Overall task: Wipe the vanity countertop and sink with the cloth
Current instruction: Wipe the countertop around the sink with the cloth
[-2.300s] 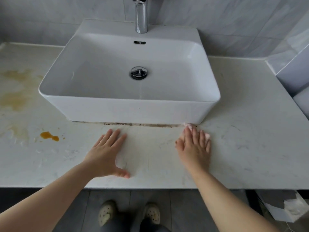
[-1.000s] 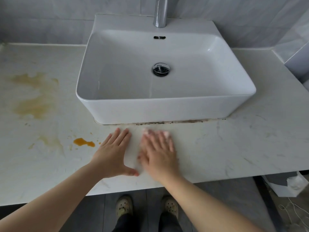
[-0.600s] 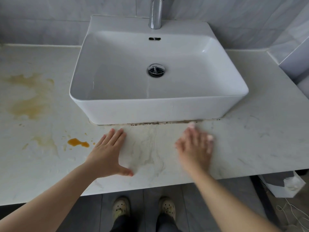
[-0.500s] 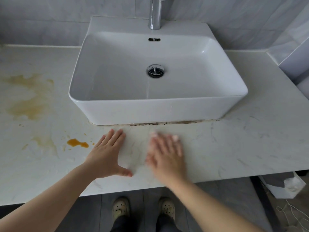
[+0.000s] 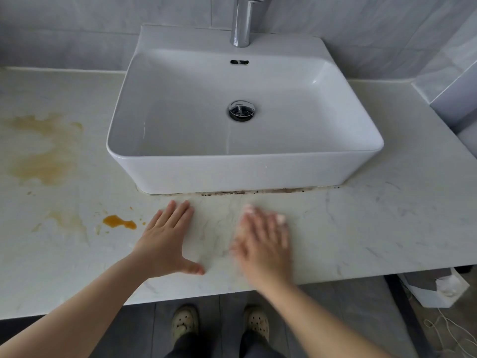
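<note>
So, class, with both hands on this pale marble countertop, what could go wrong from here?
The orange puddle lies near the left hand; a wipe through it could smear it across the pale marble countertop.
The pale cloth barely shows under the blurred right hand, so it might slip out.
Flat strokes may miss the dark grime at the base of the white rectangular sink.
</note>
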Action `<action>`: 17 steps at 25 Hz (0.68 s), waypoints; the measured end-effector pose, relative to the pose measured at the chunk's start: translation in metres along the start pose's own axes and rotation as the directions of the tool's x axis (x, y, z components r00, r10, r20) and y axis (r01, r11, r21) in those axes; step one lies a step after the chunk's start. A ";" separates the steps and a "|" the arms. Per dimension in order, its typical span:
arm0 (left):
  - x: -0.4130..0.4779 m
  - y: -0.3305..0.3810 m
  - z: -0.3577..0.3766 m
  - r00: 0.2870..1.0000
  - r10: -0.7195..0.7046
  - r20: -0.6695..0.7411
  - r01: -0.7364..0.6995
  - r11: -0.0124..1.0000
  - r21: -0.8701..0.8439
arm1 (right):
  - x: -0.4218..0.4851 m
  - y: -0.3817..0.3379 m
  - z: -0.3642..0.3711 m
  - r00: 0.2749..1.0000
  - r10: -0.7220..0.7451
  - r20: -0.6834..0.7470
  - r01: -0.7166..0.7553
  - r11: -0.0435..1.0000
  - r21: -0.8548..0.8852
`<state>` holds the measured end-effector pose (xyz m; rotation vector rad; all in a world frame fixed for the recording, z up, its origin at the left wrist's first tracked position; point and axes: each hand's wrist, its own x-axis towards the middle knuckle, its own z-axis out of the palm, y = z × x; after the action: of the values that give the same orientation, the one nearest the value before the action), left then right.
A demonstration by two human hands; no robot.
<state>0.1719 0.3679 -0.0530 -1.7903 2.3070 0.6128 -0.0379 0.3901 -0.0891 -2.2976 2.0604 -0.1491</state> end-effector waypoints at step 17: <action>-0.014 -0.022 -0.001 0.989 0.146 0.004 -0.146 0.987 0.069 | 0.023 -0.054 0.007 0.967 -0.251 0.042 0.253 0.967 -0.032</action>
<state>0.1972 0.3759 -0.0516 -1.6029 2.4442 0.5464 0.0186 0.3727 -0.0900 -2.5564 1.7604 -0.0764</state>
